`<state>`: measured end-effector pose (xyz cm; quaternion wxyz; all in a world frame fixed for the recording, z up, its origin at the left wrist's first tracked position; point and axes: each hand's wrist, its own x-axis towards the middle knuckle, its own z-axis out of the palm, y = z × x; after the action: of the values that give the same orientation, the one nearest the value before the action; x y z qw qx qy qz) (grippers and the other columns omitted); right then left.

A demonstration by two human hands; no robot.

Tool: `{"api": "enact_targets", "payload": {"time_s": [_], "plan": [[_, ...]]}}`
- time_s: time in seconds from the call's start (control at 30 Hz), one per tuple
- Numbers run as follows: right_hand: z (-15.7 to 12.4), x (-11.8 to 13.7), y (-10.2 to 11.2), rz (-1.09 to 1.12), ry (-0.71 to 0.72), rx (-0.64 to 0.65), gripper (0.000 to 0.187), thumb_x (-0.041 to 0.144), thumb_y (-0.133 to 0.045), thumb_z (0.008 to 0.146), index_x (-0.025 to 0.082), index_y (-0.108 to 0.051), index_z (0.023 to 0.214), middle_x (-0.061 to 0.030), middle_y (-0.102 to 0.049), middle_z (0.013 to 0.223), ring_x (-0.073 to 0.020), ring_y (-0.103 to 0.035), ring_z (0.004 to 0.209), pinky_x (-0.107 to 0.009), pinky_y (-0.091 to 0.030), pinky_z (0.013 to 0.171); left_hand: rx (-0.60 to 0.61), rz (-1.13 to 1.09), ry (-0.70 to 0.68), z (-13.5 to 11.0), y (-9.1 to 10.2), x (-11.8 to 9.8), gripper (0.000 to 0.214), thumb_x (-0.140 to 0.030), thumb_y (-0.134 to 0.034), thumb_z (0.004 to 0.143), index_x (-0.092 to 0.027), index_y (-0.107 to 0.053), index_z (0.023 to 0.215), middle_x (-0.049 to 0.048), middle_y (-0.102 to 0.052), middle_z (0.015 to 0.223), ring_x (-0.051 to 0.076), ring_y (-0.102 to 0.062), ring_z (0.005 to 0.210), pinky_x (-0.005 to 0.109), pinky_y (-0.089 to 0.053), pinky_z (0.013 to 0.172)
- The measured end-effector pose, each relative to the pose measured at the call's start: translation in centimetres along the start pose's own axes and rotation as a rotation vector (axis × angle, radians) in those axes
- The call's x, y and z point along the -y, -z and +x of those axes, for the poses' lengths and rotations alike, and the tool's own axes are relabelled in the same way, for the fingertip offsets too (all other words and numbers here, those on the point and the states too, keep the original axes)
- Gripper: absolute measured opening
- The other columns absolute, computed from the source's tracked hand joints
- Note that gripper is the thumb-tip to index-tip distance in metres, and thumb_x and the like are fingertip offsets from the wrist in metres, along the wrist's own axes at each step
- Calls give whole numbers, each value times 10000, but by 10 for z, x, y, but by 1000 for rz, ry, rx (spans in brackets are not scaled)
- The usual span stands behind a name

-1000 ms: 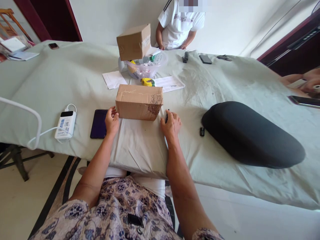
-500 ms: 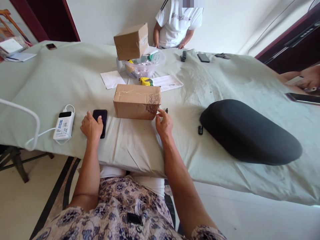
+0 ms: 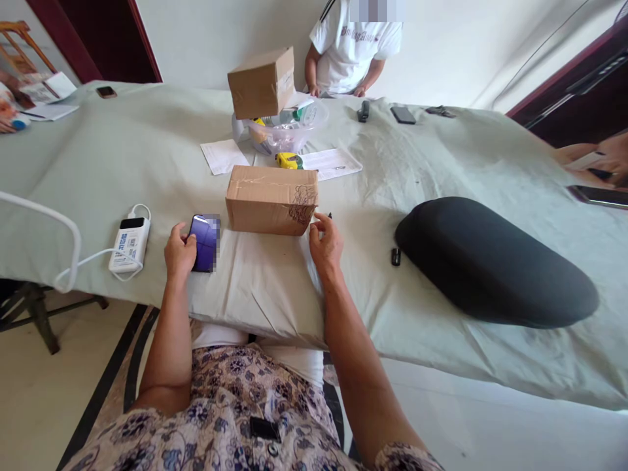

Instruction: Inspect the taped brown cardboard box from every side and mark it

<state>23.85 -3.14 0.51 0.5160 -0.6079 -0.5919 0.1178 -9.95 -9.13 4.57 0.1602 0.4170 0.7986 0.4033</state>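
Observation:
My left hand (image 3: 179,254) is beside a smartphone (image 3: 206,242), its thumb touching the phone's left edge. The other fingers are bent loosely and apart. The phone's screen is lit purple, with its right part pixelated. My right hand (image 3: 326,245) is by the lower right corner of a taped brown cardboard box (image 3: 265,212), fingers half bent and apart. Dark scribbles cover the box's right end. Just behind my right fingers shows a small black tip (image 3: 330,215); what it belongs to is hidden.
Left, a white power bank (image 3: 130,245) has a cable. Right lies a large black padded seat (image 3: 490,261) with a small black object (image 3: 396,256) beside it. Behind the box are a yellow tape measure (image 3: 288,160), papers, and a plastic basin (image 3: 314,121) topped by another box (image 3: 260,85). Other people sit around.
The phone's screen has lit up. My left hand has drawn back to the phone's left edge, and the phone sits slightly farther right. My right hand has barely moved.

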Motion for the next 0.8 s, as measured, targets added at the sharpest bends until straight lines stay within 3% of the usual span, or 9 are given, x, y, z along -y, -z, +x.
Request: {"api": "enact_targets", "payload": {"time_s": [0.2,0.3,0.4,0.53,0.63,0.8], "plan": [[0,2,0,47,-62,-14,345,318,-498,864,212,-657,1151,-38,-741,885,-173,-677,803,-351,-543,822,21,-194,71,2,-6,0,476,-160,-524,832,-118,-691,1276,33,-642,821,166,-589,722,300,-498,764],[1,3,2,44,-85,-13,355,346,-498,864,220,-652,1158,-35,-738,878,-173,-673,788,-344,-539,800,36,-229,101,1,-6,-4,461,-174,-546,820,-117,-708,1248,-29,-530,662,138,-480,590,266,-403,618],[1,4,3,44,-114,6,373,368,-489,865,221,-644,1171,-37,-733,883,-176,-675,788,-344,-538,801,51,-255,125,-2,-6,-5,476,-186,-569,805,-104,-707,1253,-61,-452,590,128,-413,537,260,-344,568],[1,5,5,106,-178,24,389,446,-461,904,220,-637,1167,-42,-724,889,-181,-684,794,-356,-549,836,47,-249,129,-2,-8,-1,438,-215,-596,801,-108,-741,1200,-30,-579,662,133,-482,593,267,-397,636],[1,7,6,168,-225,33,421,531,-442,935,222,-633,1147,-42,-720,878,-181,-691,796,-341,-558,817,53,-247,104,-1,-9,3,377,-224,-604,805,-105,-772,1121,46,-734,878,180,-642,801,296,-483,806],[1,9,6,191,-235,29,428,557,-449,937,216,-629,1124,-49,-728,876,-198,-700,816,-366,-561,828,91,-230,79,-1,-11,5,332,-247,-615,807,-128,-791,1062,93,-791,1025,248,-714,955,357,-520,924]]}}
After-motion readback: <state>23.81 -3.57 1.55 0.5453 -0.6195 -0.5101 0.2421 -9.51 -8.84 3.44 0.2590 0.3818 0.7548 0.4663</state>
